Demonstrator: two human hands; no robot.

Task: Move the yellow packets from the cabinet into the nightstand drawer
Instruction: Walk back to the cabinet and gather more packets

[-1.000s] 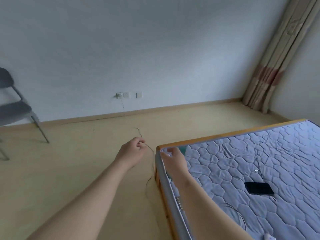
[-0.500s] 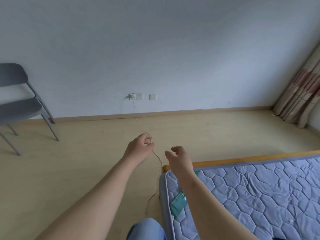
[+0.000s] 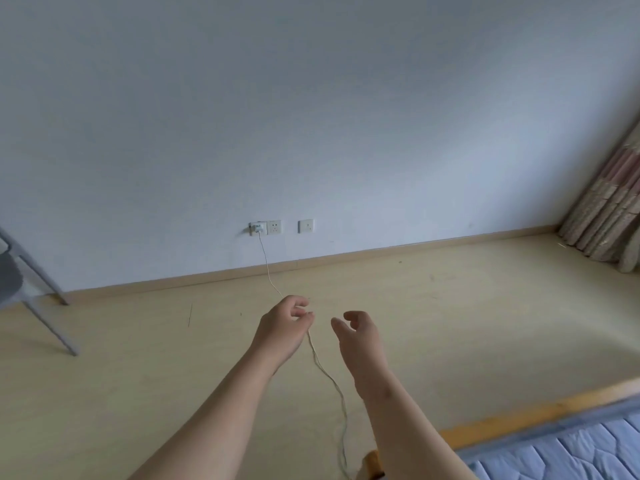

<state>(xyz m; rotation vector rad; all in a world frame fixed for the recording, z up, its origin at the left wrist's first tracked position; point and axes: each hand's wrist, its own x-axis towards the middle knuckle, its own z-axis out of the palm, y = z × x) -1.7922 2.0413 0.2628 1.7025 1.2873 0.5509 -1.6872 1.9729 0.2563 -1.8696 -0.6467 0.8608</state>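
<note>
— While we look toward the plain wall (image 3: 311,98), where are the yellow packets?

— We cannot see them. No cabinet shows and no nightstand drawer shows, so we think we have yet to reach them.

— What does our left grip (image 3: 282,329) do?

— Its fingers curl round a thin white cable (image 3: 332,379). That cable runs from the charger (image 3: 258,227) in the wall down to the floor (image 3: 138,375). We think we lift it so our feet do not catch on it.

— And our right grip (image 3: 360,337)?

— It holds nothing. Its fingers hang loose, just beside the cable, maybe ready to help.

— What else is near us?

— The bed (image 3: 519,414) corner sits low on our right. The grey chair (image 3: 14,282) stands far on our left.
</note>
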